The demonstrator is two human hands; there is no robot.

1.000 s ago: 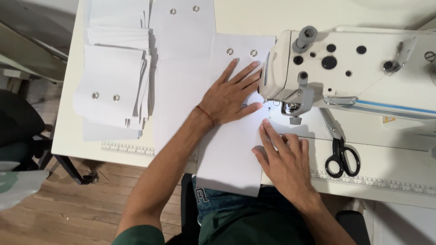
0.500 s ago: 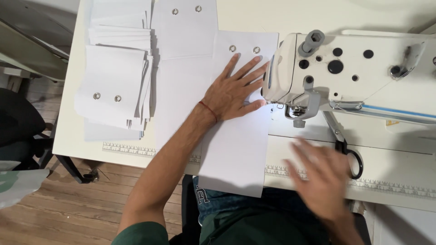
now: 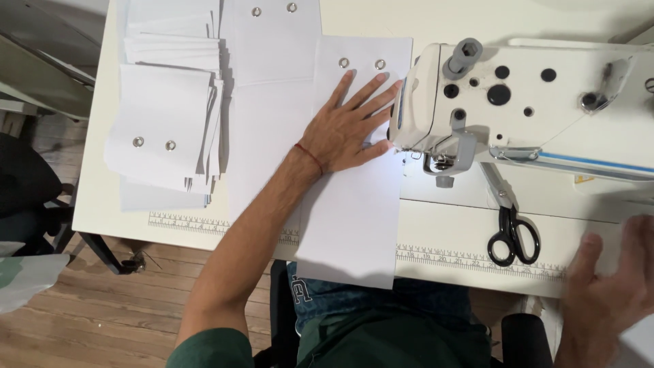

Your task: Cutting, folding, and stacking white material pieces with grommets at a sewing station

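My left hand (image 3: 351, 126) lies flat with spread fingers on a long white fabric strip (image 3: 354, 218) that has two metal eyelets (image 3: 361, 63) at its far end. The strip runs beside the head of a white sewing machine (image 3: 518, 102) and hangs over the table's front edge. My right hand (image 3: 610, 293) is at the lower right, blurred, near the table's front edge and a white piece there; whether it holds anything cannot be told. Black-handled scissors (image 3: 511, 228) lie between the strip and that hand.
A stack of white eyeleted fabric pieces (image 3: 167, 129) sits at the left of the white table (image 3: 95, 211), another long strip (image 3: 269, 82) beside it. Ruler tapes (image 3: 463, 259) run along the front edge. A dark chair (image 3: 27, 184) stands left on the wooden floor.
My right hand left the strip near the needle and swung right and toward me, past the scissors. My left hand stayed pressed on the strip.
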